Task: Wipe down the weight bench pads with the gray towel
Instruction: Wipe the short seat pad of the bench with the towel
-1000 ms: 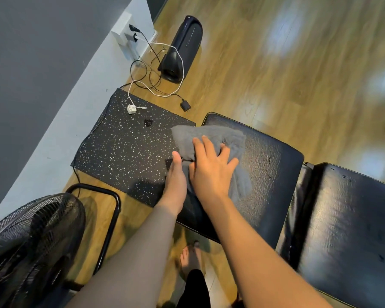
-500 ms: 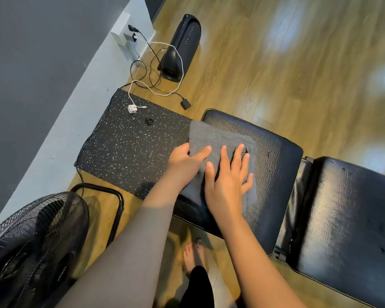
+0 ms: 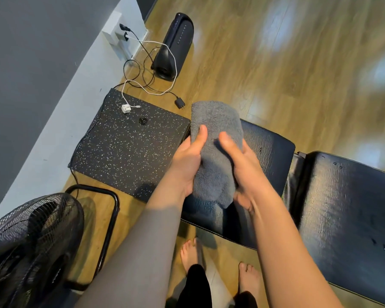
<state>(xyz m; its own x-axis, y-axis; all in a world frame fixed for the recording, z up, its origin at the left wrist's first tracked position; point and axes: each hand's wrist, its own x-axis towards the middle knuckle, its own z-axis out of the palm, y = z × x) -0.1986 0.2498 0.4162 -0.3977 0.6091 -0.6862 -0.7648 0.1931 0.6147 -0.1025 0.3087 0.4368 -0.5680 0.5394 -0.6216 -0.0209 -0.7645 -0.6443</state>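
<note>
I see both hands clamped on the gray towel [image 3: 216, 150], a thick, nubby, folded wad held up over the smaller black bench pad [image 3: 269, 152], left hand [image 3: 186, 161] and right hand [image 3: 245, 167] gripping opposite sides, thumbs pressed on top.

A wooden floor [image 3: 276, 70] is seen, on which a black weight bench [image 3: 347, 203] stands. Left of the bench a speckled black mat [image 3: 129, 147] is laid, with a white plug [image 3: 126, 108] on it; beyond the mat, tangled cables [image 3: 147, 85] and a black speaker [image 3: 176, 45] are found.
</note>
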